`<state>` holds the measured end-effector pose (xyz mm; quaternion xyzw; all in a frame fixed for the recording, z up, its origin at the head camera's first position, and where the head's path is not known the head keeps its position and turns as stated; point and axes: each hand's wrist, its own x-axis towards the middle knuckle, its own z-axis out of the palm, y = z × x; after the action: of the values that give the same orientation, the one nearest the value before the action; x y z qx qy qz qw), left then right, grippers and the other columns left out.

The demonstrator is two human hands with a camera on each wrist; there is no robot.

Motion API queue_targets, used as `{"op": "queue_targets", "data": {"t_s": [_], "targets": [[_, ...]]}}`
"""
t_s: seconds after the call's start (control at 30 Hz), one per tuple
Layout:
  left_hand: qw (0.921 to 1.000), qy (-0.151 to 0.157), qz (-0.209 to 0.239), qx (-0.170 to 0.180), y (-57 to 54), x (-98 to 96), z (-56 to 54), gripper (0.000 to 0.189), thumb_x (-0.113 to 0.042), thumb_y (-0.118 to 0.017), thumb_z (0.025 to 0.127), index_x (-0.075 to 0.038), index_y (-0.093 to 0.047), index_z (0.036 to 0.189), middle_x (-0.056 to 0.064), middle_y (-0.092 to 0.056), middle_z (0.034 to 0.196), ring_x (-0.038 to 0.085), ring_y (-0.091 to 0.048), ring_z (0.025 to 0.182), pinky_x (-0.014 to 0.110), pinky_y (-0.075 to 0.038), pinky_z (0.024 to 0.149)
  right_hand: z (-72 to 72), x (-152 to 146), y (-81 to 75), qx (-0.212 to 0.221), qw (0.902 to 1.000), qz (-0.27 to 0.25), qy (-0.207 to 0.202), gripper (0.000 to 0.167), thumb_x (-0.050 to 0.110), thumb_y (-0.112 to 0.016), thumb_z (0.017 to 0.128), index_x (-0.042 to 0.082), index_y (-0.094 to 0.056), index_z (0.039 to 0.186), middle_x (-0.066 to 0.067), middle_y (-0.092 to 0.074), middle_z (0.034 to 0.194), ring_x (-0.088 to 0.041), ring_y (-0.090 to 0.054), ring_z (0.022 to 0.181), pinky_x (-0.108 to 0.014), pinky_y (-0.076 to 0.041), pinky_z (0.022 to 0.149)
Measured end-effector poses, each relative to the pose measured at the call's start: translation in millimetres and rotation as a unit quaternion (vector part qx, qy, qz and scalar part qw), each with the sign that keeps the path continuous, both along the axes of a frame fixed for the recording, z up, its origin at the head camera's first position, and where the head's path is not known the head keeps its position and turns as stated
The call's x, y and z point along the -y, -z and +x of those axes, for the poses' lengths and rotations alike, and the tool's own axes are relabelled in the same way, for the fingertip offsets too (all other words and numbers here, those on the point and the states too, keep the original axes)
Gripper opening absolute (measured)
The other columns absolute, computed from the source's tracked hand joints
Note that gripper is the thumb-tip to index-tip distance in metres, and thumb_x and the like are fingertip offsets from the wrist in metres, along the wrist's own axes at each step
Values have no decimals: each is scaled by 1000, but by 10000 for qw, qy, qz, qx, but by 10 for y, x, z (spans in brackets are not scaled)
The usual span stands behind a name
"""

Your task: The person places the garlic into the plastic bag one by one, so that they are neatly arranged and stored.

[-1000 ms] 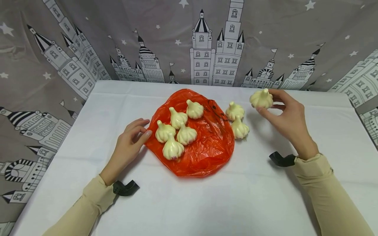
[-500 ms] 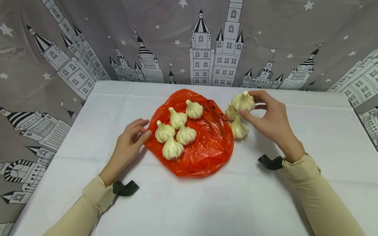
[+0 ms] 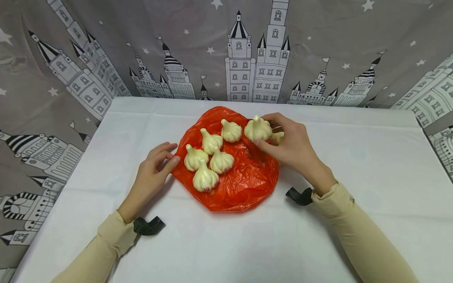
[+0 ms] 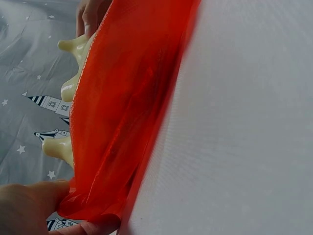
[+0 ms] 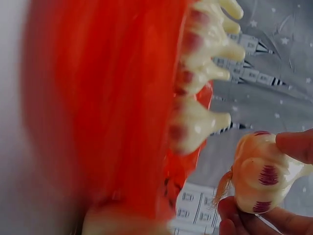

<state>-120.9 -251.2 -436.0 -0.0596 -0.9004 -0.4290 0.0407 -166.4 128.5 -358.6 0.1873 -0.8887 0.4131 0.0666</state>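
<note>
A red plastic bag (image 3: 244,177) lies on the table with its sides standing up. Several pale garlic bulbs, among them one bulb (image 3: 206,179) at the front, sit in its left and back part. My left hand (image 3: 146,177) pinches the bag's left edge; the left wrist view shows the red plastic (image 4: 122,98) between thumb and finger. Over the bag's right back edge, my right hand (image 3: 297,147) grips another garlic bulb (image 3: 257,129) by thumb and fingertips. Purple streaks and root hairs show on this held bulb (image 5: 264,171) in the right wrist view.
Beyond the bag's right edge a loose garlic bulb (image 3: 277,137) peeks out, mostly hidden by my right hand. White cloth covers the table (image 3: 226,243). A grey curtain (image 3: 198,23) with printed castles hangs at its back edge.
My right hand has carried its garlic bulb leftward, from right of the loose bulbs to over the bag's right back edge. My left hand stays at the bag's left edge.
</note>
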Motion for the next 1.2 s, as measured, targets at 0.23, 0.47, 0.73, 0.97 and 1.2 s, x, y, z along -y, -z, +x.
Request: {"op": "queue_targets", "data": {"t_s": [0.23,0.47,0.73,0.97,1.2], "targets": [[10000,20,-7,-21,-1,10,6,23,-29,-66,105,-8,-69,97,11,-58,153,32,-37,154,62,-37,123,-9,189,28,78,9993,241,-284,51,29,-84,89,10,-65,132,-9,-74,125,-32,-75,103,-48,-63,92],[10000,11,4,35,-35,-15,-3,24,-29,-66,105,-7,-68,98,11,-58,154,32,-37,155,61,-37,123,4,218,113,169,9984,397,-375,53,28,-83,88,7,-64,133,-9,-73,124,-28,-71,107,-48,-59,97],[9999,32,74,68,-54,-26,11,23,-28,-68,105,-7,-69,96,12,-58,154,33,-36,155,61,-36,123,28,296,215,361,9955,709,-520,52,28,-82,89,5,-64,133,-10,-71,126,-28,-66,116,-46,-53,106],[10000,33,18,84,-58,-25,7,24,-30,-67,105,-6,-69,98,11,-57,154,32,-36,155,61,-37,123,28,317,306,389,9932,964,-515,52,29,-82,90,4,-62,132,-11,-70,123,-30,-65,114,-45,-54,105],[10000,18,-73,63,-27,-10,2,26,-32,-65,106,-8,-68,98,10,-57,154,31,-37,155,60,-38,122,28,314,306,425,9927,1008,-508,57,29,-83,90,2,-61,135,-14,-69,128,-32,-64,119,-48,-52,109]]}}
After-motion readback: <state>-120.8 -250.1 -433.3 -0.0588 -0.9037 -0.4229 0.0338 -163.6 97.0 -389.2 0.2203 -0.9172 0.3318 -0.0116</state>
